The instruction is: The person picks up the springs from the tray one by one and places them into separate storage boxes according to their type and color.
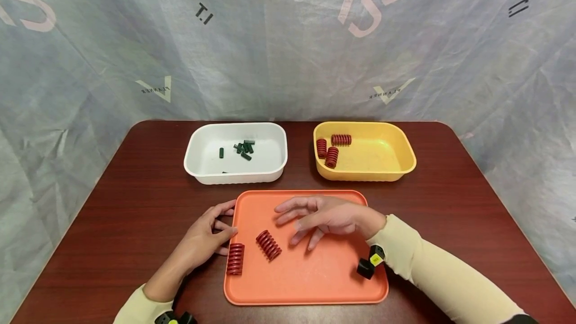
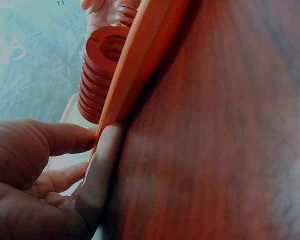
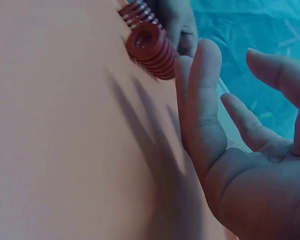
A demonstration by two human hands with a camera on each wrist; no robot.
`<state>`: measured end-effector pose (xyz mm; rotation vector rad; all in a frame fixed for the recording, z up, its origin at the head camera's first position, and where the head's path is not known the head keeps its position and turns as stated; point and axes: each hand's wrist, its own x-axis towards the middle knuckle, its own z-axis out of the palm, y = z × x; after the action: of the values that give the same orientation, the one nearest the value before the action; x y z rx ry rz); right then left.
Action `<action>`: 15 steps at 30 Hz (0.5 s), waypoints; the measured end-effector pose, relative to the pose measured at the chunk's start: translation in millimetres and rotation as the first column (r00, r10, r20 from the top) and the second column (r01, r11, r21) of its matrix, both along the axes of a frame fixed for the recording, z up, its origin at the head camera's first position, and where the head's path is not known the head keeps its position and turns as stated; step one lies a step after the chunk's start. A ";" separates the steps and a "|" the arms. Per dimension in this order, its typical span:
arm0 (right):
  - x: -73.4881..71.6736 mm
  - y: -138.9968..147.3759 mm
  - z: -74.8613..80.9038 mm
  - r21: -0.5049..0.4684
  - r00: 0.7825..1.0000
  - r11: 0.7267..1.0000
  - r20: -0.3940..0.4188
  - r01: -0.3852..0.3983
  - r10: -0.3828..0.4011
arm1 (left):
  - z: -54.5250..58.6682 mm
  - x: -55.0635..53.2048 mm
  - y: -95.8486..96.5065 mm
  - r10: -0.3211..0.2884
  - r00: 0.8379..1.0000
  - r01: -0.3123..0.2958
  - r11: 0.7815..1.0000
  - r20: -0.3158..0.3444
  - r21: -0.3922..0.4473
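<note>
The orange tray lies on the table with two red coil springs on it. One spring is at the tray's left edge; the other spring lies slanted a little further in. My left hand pinches the tray's left rim, thumb on top and a finger against its outer side, as the left wrist view shows. Above the tray hovers my right hand, fingers spread and holding nothing, to the right of the slanted spring.
Behind the tray, a white bin at left holds several small dark green springs. A yellow bin at right contains three red springs. The dark red wooden table ends at a grey printed curtain.
</note>
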<state>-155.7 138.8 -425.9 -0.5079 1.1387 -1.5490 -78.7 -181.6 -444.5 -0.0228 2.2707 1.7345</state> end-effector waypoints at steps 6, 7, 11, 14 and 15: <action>2.8 -12.2 -3.8 0.045 0.998 0.997 0.005 -0.055 0.055 | -0.4 -0.1 0.1 0.003 1.000 -0.003 1.000 -0.001 -0.004; 3.0 -14.2 -4.5 0.048 0.998 0.997 0.005 -0.067 0.067 | -0.5 -0.1 0.0 0.003 1.000 -0.003 1.000 -0.002 -0.003; 4.0 -21.0 -6.7 0.046 0.993 0.992 -0.012 -0.120 0.121 | -1.0 -0.3 -0.2 0.001 1.000 -0.001 1.000 -0.007 0.004; 5.3 -24.6 -8.4 0.033 0.988 0.988 -0.014 -0.153 0.153 | -1.7 -0.3 -0.2 0.000 1.000 0.000 1.000 -0.007 0.007; 5.9 -25.5 -9.0 0.028 0.987 0.987 -0.010 -0.160 0.160 | -1.9 -0.3 -0.2 -0.001 1.000 0.001 1.000 -0.007 0.008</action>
<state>-149.8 113.3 -434.9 -0.5776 1.0998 -1.3917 -79.0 -181.8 -446.4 -0.0134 2.2683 1.7463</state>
